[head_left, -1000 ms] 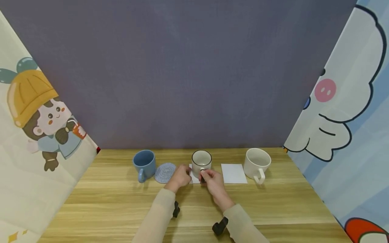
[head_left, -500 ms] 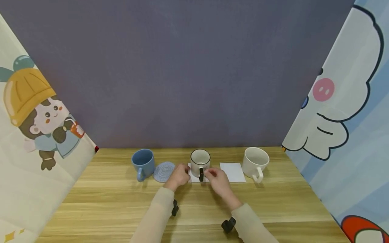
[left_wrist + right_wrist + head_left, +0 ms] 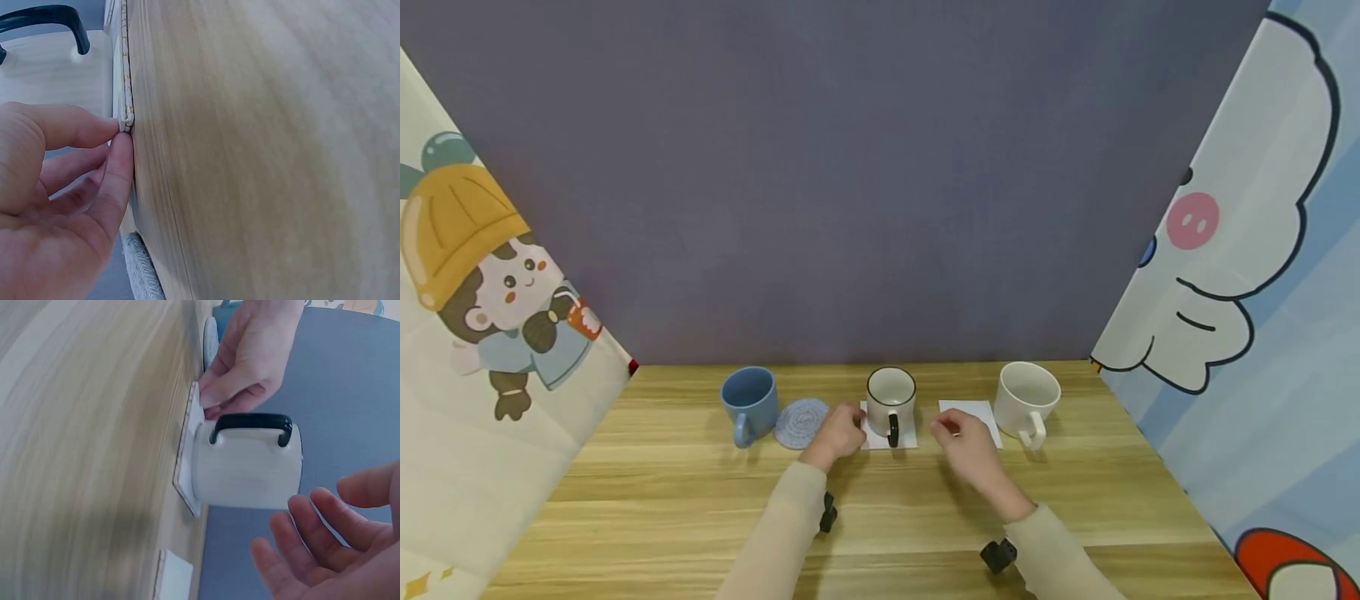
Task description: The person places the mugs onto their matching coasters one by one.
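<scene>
White enamel-style mug (image 3: 881, 413) upright on white square coaster (image 3: 870, 441); dark rim, black handle (image 3: 892, 431) on near side. Judged: left hand (image 3: 841, 429), thumb and finger pinching the coaster's edge, should adjust gently, level, lest mug slide. Right hand (image 3: 972, 447) apart from mug, fingers loose, holding nothing.

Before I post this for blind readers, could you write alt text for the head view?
A person's left hand pinches the edge of a square coaster under a black-handled mug; the right hand, empty, is near a second square coaster. On the wooden table, a blue mug and round coaster sit at left, a white mug at right.
</scene>
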A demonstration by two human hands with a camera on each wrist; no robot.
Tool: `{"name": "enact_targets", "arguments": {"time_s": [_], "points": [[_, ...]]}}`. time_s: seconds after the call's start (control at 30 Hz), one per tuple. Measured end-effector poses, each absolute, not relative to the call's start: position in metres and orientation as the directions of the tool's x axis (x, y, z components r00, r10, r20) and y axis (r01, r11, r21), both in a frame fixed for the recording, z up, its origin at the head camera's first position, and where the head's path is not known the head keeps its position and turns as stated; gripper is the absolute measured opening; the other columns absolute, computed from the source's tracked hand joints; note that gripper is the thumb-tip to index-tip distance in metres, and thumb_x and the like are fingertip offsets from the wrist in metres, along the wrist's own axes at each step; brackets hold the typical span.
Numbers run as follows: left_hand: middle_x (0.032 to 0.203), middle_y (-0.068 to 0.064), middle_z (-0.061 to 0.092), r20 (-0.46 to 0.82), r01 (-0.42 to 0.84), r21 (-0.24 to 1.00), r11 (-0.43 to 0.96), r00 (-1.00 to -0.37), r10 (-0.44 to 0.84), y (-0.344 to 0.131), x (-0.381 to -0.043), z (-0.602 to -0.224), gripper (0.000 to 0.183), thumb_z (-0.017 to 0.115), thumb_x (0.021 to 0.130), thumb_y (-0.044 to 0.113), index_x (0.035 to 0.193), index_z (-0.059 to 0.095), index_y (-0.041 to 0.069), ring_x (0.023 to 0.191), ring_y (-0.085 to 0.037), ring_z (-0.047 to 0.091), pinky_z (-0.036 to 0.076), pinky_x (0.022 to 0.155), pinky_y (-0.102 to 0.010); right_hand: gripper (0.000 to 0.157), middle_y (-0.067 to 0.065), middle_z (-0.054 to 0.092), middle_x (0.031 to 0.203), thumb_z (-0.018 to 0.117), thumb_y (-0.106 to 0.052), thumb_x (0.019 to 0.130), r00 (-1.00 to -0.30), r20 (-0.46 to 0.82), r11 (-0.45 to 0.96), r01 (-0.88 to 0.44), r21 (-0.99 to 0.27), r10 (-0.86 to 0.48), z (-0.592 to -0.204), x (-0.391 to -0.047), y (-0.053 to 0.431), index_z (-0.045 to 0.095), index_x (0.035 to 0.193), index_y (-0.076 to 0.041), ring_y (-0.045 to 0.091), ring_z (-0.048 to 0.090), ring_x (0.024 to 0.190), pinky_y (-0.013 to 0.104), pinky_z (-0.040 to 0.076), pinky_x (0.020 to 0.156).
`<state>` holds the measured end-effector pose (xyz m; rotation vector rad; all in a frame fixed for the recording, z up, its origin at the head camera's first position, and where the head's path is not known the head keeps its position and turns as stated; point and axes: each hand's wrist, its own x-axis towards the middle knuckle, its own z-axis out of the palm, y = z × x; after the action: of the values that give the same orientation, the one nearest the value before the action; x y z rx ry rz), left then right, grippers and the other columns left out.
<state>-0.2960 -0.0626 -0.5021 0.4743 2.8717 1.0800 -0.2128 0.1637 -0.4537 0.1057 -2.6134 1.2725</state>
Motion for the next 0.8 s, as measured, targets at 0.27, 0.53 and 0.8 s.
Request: {"name": "enact_targets", "arguments": {"time_s": [0.27,0.53,0.8], "points": [[0.117,-0.021,0.065,0.062,0.257,0.654,0.711,-0.955,0.289,-0.063,-0.297,-0.502,0.037,0.065,0.073,-0.006,0.109,0.073,-0.008,0.116,-0.04,0.059,0.046,0.105,-0.049,0.01,0.004,0.071,0.091,0.066,-0.009,0.097,-0.956,0.288,0.636,-0.192,-0.747,0.049,-0.441,-0.204,0.183,0.073,0.1,-0.002,0.021,0.066,0.088,0.037,0.054,0.078],[0.117,-0.021,0.066,0.059,0.257,0.653,0.713,-0.955,0.29,-0.063,-0.295,-0.5,0.038,0.064,0.072,-0.007,0.109,0.073,-0.008,0.116,-0.039,0.059,0.046,0.104,-0.049,0.009,0.006,0.071,0.089,0.067,-0.007,0.096,-0.911,0.407,0.664,-0.266,-0.699,0.063,-0.437,-0.2,0.201,0.073,0.098,-0.002,0.022,0.067,0.083,0.033,0.056,0.074],[0.116,-0.021,0.066,0.059,0.259,0.655,0.71,-0.954,0.294,-0.064,-0.296,-0.502,0.039,0.065,0.073,-0.006,0.111,0.073,-0.008,0.114,-0.039,0.059,0.047,0.102,-0.05,0.005,0.004,0.071,0.083,0.07,-0.005,0.093,-0.838,0.539,0.697,-0.337,-0.633,0.084,-0.435,-0.196,0.219,0.074,0.094,-0.003,0.018,0.066,0.075,0.031,0.055,0.068]]}}
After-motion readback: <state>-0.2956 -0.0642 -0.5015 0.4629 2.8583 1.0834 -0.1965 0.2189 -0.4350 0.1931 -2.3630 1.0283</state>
